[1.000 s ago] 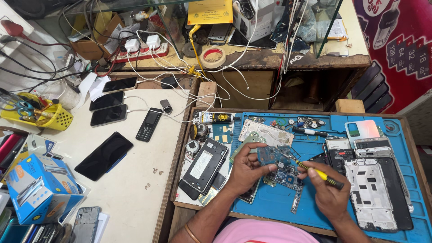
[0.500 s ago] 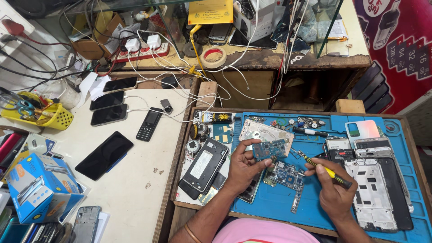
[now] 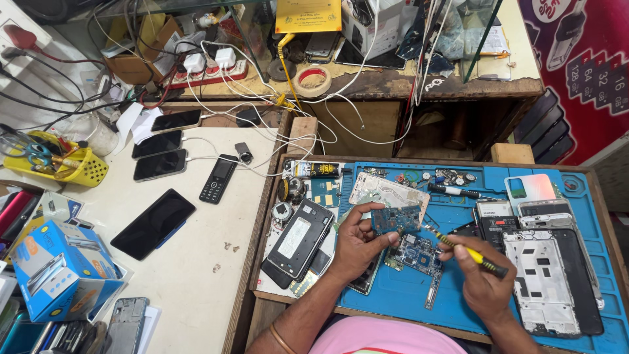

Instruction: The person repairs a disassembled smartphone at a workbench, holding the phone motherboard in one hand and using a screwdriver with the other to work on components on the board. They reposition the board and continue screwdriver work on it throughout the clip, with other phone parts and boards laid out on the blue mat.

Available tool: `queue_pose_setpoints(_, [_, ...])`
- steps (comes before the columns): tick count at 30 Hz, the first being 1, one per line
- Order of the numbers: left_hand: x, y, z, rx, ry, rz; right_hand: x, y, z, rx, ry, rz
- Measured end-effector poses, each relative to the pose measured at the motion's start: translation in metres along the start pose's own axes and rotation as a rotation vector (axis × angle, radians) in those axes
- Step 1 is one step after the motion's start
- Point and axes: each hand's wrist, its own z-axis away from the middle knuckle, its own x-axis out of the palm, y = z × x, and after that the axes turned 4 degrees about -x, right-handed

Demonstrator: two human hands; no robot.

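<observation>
**A:** What is going on at the blue work mat (image 3: 419,301)?

**B:** A person in a pink top leans over it. The left hand (image 3: 357,246) pinches a small blue circuit board (image 3: 396,219) between thumb and fingers, lifted just above the mat. The right hand (image 3: 483,278) is closed around a thin yellow-and-black screwdriver (image 3: 468,251), its tip aimed at the board's right edge; whether it touches cannot be told.

**A:** And directly under the board?

**B:** A second blue circuit board (image 3: 419,254) lies flat on the mat, studded with small metal parts.

**A:** What else sits on the mat?

**B:** At its right end, a white phone frame (image 3: 542,282), rectangular and full of cut-outs. At its left edge, a black phone back (image 3: 300,239) with a pale rectangular label. Near its far edge, loose round metal bits and a black-handled tool (image 3: 455,191).

**A:** Any packaging or signs?

**B:** Well left of the mat, on the white table (image 3: 190,282), a glossy blue and orange cardboard box (image 3: 56,269) and a yellow perforated plastic basket (image 3: 65,167). Beyond the mat, on the worn wooden shelf, a roll of tan tape (image 3: 311,80), with a yellow card (image 3: 308,14) above it. A red and purple poster (image 3: 576,65) hangs to the mat's far right.
</observation>
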Motion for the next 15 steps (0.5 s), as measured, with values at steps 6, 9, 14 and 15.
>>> queue_pose_setpoints(6, [-0.001,-0.004,-0.001,0.015,0.041,0.057,0.000,0.000,-0.003,0.025,0.066,0.046])
queue_pose_setpoints(9, [0.000,-0.006,-0.001,0.015,0.046,0.087,0.001,-0.005,-0.003,-0.044,0.039,0.066])
queue_pose_setpoints(14, [0.003,-0.003,0.000,0.023,0.046,0.020,0.008,-0.016,-0.003,-0.093,-0.056,0.150])
queue_pose_setpoints(15, [0.004,-0.002,0.001,0.019,0.044,0.004,0.009,-0.018,-0.003,-0.086,-0.065,0.169])
